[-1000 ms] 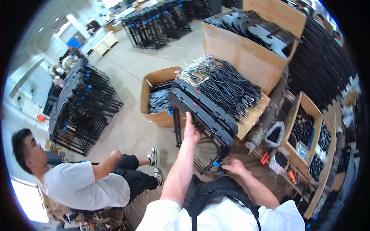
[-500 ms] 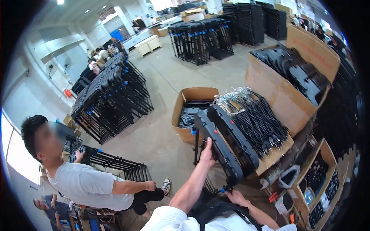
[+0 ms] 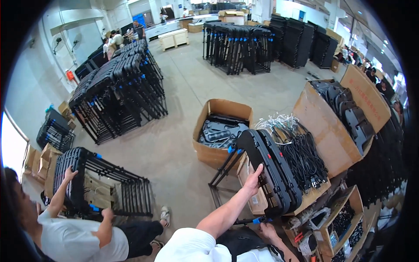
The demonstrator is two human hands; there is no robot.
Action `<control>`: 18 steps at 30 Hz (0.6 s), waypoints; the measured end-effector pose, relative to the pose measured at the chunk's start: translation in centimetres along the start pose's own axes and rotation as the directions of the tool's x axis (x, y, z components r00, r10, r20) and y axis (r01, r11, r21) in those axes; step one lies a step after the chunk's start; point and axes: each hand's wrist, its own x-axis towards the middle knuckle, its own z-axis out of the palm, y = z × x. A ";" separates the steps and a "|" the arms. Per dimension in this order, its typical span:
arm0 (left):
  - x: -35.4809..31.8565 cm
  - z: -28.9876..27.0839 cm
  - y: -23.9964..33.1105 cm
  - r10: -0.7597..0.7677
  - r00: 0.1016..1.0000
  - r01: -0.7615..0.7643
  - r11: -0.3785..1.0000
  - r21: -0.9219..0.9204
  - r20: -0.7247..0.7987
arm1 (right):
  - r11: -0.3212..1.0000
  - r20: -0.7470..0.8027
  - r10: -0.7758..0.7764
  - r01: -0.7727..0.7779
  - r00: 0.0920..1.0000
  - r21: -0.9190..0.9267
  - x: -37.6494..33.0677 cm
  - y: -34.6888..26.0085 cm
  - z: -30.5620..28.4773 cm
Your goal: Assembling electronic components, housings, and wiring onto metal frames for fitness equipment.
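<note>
Fingers of the left hand (image 3: 252, 182) clasp a black legged panel (image 3: 269, 185) — those of the right hand (image 3: 269, 230), near its blue joint (image 3: 258, 220), show too indistinctly to tell. Black cables (image 3: 305, 161) lie alongside.

Bright indoor light, window (image 3: 12, 148) at left blown out white, small ceiling lights (image 3: 347, 29) upper right, soft shadows on pale floor (image 3: 183, 85), strong fisheye bending, black vignette at the rim, middle fairly sharp, far background soft.
</note>
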 end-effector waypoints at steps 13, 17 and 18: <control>1.2 0.7 -1.8 -0.022 0.986 0.052 0.981 -0.185 0.163 | 0.445 0.010 -0.105 0.038 0.994 0.895 -1.4 -3.7 -0.5; 1.5 -0.7 -2.8 0.028 0.977 0.014 0.980 -0.197 0.210 | 0.700 -0.093 0.043 0.037 0.995 0.713 -6.4 -9.3 -0.9; 1.5 -1.1 -2.9 0.031 0.978 0.010 0.981 -0.195 0.206 | 0.630 -0.143 -0.012 0.118 0.990 0.768 -5.9 -9.4 -0.6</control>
